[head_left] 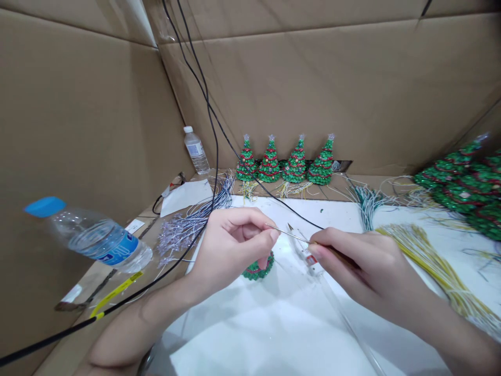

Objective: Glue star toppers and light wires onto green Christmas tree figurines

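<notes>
My right hand point(364, 266) is closed round a brown-handled tool with a thin metal shaft point(291, 234), perhaps an awl. The shaft points left, and its tip meets the thumb and forefinger of my left hand point(235, 245). Those left fingers are pinched together, and what lies between them is too small or hidden to make out. Just below the left fingers shows part of a green beaded Christmas tree point(256, 271) with a red band, partly covered by the hand. A white tool with a brass-coloured tip point(307, 250), possibly a soldering iron, lies behind the shaft.
Several small Christmas trees point(296, 164) line the back, with more trees point(462, 183) at right. Wire bundles lie about: purple-grey point(183, 224), green-white point(370, 206), yellow point(426, 261). Two water bottles point(105, 243) stand left. A black cable point(211, 120) crosses the white surface point(250, 334). Cardboard walls surround everything.
</notes>
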A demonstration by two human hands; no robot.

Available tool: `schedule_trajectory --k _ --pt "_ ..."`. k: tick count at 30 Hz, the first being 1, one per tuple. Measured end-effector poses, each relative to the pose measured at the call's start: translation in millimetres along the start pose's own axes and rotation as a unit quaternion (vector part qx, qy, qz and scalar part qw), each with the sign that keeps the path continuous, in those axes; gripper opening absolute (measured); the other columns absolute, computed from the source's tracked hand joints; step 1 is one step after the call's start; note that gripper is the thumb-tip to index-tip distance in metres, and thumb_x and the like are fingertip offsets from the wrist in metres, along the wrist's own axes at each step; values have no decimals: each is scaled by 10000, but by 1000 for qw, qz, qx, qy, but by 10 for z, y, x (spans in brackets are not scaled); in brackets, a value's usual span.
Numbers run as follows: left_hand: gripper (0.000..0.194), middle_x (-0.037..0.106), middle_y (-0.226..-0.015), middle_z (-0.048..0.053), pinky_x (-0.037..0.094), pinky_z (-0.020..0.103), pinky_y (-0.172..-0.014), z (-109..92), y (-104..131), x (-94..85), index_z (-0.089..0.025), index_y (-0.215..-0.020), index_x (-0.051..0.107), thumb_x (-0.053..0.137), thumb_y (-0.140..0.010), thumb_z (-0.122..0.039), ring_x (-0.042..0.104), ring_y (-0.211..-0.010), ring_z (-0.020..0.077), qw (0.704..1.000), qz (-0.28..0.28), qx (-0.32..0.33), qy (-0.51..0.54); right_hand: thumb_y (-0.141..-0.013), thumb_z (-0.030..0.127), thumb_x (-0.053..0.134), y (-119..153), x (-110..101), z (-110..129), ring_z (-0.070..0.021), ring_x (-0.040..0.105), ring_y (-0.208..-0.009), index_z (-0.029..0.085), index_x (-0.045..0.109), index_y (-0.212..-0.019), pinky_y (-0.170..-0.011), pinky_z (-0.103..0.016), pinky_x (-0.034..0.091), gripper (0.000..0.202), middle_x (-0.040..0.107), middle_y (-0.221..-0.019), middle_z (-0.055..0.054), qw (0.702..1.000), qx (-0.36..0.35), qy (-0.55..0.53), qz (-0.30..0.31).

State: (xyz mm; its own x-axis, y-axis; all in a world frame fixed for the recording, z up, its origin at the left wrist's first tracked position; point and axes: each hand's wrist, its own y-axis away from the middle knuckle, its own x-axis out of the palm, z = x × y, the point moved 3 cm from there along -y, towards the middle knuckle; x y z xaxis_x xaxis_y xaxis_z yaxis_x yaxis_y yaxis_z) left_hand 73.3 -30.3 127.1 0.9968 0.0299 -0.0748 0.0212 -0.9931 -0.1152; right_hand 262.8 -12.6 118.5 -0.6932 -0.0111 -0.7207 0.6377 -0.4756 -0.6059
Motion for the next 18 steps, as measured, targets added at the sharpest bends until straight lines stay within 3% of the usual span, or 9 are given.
schedule_trajectory --k 9,18 --pt "65 613 -562 -14 422 168 -348 -25 -1 0 -130 -593 663 680 -645 -164 539 -367 73 1000 6 26 14 -979 185 469 -17 -17 -23 -30 423 -454 169 568 -828 -461 -150 314 181 484 -564 69 998 25 -48 21" --pt "110 590 -517 -22 404 163 -327 -16 -1 5 -131 -584 656 663 -667 -203 532 -342 76 1000 -1 29 6 -967 178 480 -6 -12 16 -40 419 -425 179 552 -851 -442 -184 296 136 475 -547 77 1000 -2 17 -18"
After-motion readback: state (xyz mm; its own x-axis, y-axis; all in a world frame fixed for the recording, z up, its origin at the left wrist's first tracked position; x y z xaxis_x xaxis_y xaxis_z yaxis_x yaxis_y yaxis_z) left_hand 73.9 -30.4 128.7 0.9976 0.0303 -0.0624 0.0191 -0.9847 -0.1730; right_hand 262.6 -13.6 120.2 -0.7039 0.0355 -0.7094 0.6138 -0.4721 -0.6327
